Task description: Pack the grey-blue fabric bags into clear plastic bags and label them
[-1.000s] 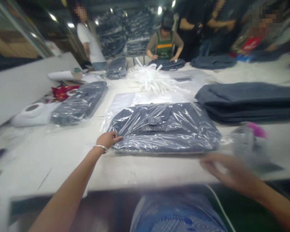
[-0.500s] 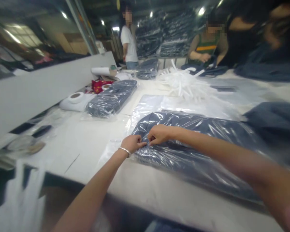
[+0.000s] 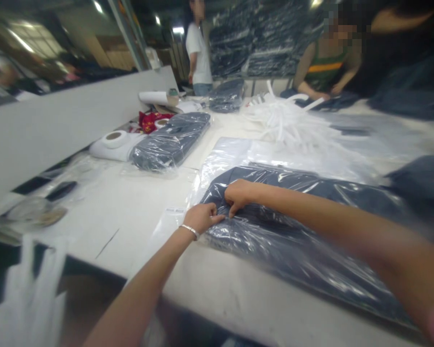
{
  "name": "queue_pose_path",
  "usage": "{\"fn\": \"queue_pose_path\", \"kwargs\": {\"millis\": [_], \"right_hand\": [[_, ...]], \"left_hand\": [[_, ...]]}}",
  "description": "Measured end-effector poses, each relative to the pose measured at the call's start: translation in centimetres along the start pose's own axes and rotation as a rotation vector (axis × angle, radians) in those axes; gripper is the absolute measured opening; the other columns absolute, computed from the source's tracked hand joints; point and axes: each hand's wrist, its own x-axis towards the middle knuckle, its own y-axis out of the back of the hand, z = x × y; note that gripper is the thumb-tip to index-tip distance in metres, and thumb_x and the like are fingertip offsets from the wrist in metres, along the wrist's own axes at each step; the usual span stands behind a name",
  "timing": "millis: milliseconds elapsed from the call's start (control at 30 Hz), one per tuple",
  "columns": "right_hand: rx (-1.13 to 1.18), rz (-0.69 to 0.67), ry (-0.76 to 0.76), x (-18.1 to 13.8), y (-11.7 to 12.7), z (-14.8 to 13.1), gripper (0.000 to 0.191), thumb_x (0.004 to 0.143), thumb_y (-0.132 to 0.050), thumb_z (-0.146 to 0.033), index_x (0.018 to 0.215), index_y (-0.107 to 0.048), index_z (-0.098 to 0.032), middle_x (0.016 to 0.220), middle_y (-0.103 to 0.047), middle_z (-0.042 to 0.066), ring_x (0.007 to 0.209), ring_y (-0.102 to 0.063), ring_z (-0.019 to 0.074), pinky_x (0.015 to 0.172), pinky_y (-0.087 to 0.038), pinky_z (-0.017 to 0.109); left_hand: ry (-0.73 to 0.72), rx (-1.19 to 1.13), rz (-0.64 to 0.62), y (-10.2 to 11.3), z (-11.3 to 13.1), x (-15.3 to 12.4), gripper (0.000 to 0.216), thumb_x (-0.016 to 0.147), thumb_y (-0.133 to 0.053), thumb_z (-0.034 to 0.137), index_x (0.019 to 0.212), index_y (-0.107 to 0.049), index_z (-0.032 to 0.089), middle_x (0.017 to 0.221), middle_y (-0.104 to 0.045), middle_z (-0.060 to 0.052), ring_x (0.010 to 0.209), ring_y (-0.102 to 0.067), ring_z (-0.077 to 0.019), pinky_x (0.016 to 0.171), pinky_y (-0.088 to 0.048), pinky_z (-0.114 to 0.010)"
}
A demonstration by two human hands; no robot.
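A dark blue folded garment (image 3: 292,185) lies on the table inside a clear plastic bag (image 3: 253,246). At the bag's left end my left hand (image 3: 202,217), with a bracelet at the wrist, has its fingers curled on the plastic and its thumb pointing right. My right hand (image 3: 238,195) is just beside it, fingers bent and thumb down, closed on the film over the garment. The exact grip of the fingertips is partly hidden. My right forearm crosses above the bag.
Another bagged garment (image 3: 171,140) lies behind to the left, near a white roll (image 3: 115,139) and a red bag (image 3: 154,120). White strips (image 3: 285,113) are heaped at the back. A low white partition (image 3: 58,123) edges the left. Co-workers are across the table.
My right thumb has parted slightly from the left thumb, and both hands stay at the bag's left end. The view has shifted a little. The co-worker in green has lowered their hands.
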Motion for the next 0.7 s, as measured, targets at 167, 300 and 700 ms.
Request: {"fn": "queue_pose_path", "kwargs": {"millis": [167, 300, 700], "right_hand": [[0.075, 0.388, -0.154, -2.4, -0.9, 0.1, 0.025, 0.086, -0.063, -0.039, 0.078, -0.074, -0.018, 0.081, -0.072, 0.008, 0.084, -0.063, 0.0234, 0.073, -0.041, 0.032], [0.37, 0.337, -0.057, -4.0, -3.6, -0.8, 0.019, 0.089, -0.058, -0.03, 0.085, -0.074, -0.019, 0.082, -0.073, 0.004, 0.078, -0.065, 0.0184, 0.072, -0.043, 0.027], [2.239, 0.45, -0.422, -21.3, -18.0, -14.1, 0.041, 0.085, -0.067, -0.048, 0.114, -0.067, -0.018, 0.121, -0.068, 0.012, 0.106, -0.067, 0.02, 0.097, -0.052, 0.033]], "left_hand": [[-0.004, -0.011, -0.004, 0.1, -0.1, 0.0, 0.036, 0.08, -0.062, 0.058, 0.069, -0.058, 0.024, 0.073, -0.068, -0.003, 0.07, -0.063, -0.0208, 0.058, -0.034, -0.032], [-0.01, 0.013, -0.004, 0.2, 0.0, 0.1, 0.036, 0.08, -0.063, 0.058, 0.069, -0.059, 0.024, 0.072, -0.068, -0.003, 0.07, -0.063, -0.0208, 0.058, -0.035, -0.031], [-0.2, 0.169, 0.036, 2.0, 0.5, 0.0, 0.035, 0.086, -0.053, 0.053, 0.073, -0.064, 0.023, 0.077, -0.067, -0.003, 0.072, -0.06, -0.0202, 0.062, -0.033, -0.028]]}}
